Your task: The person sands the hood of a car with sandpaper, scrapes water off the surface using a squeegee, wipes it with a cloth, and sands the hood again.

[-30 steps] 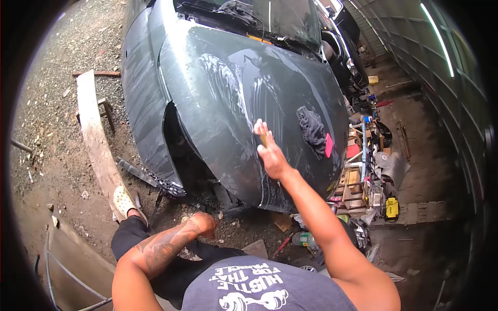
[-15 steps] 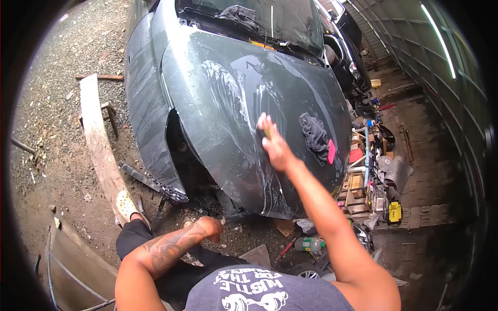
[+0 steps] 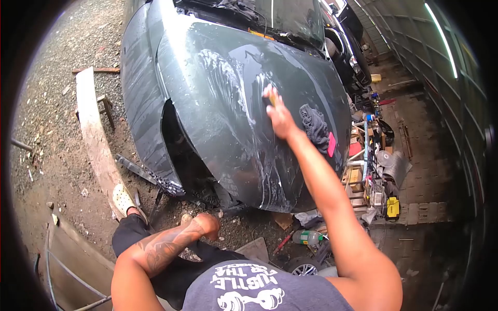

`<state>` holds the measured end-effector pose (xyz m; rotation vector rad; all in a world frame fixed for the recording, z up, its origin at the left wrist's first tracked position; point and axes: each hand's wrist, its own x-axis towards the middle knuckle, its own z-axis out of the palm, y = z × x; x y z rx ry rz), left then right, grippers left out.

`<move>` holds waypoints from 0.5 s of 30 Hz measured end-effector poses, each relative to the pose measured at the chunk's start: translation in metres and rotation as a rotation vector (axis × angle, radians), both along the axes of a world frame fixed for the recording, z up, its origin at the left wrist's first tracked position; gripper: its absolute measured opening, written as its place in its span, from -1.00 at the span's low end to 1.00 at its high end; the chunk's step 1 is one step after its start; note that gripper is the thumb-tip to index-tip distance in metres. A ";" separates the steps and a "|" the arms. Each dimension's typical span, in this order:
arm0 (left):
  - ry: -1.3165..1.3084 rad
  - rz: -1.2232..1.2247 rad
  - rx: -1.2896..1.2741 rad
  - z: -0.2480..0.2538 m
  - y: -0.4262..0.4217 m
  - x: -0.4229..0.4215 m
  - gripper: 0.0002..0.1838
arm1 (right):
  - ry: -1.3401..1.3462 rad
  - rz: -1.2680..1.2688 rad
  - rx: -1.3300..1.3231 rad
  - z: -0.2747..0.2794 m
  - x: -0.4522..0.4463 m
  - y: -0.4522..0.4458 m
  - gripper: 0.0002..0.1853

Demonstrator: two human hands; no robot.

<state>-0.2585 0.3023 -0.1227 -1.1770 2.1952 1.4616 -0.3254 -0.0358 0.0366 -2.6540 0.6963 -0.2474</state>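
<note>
The dark car hood (image 3: 207, 124) is wet and streaked with whitish suds. My right hand (image 3: 279, 111) rests on its middle, fingers closed round a small yellowish block (image 3: 273, 98), mostly hidden by the fingers. To the right of that hand lie a crumpled dark grey cloth (image 3: 314, 124) and, against its edge, a pink pad (image 3: 332, 144). My left hand (image 3: 208, 225) is held low over my leg, in front of the car, with its fingers curled; whatever they may hold is hidden.
A long pale board (image 3: 92, 119) stretches along the left, with my shoe (image 3: 122, 199) at its near end. Tools and parts clutter the right side, with a yellow case (image 3: 392, 207). A plastic bottle (image 3: 308, 237) and a wheel (image 3: 304, 269) are below the hood.
My right hand has slid farther up the hood, toward the windshield, with the yellowish block. My left hand has stayed near my leg.
</note>
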 end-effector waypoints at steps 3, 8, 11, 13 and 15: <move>0.069 0.013 -0.094 -0.007 0.002 -0.010 -0.61 | 0.053 -0.005 -0.027 0.006 0.009 -0.004 -0.34; 0.037 0.001 -0.119 -0.006 0.009 0.002 -0.61 | 0.012 -0.037 0.086 -0.006 -0.060 0.071 -0.22; -0.033 -0.009 -0.061 0.005 0.006 0.004 -0.59 | -0.052 -0.036 0.046 -0.001 -0.022 0.020 -0.28; -0.018 -0.043 0.027 0.005 0.003 -0.002 -0.58 | 0.057 0.010 -0.044 -0.010 0.006 -0.053 -0.33; 0.121 0.038 -0.071 -0.004 0.004 -0.008 -0.60 | 0.101 -0.208 0.142 0.013 0.018 -0.036 -0.33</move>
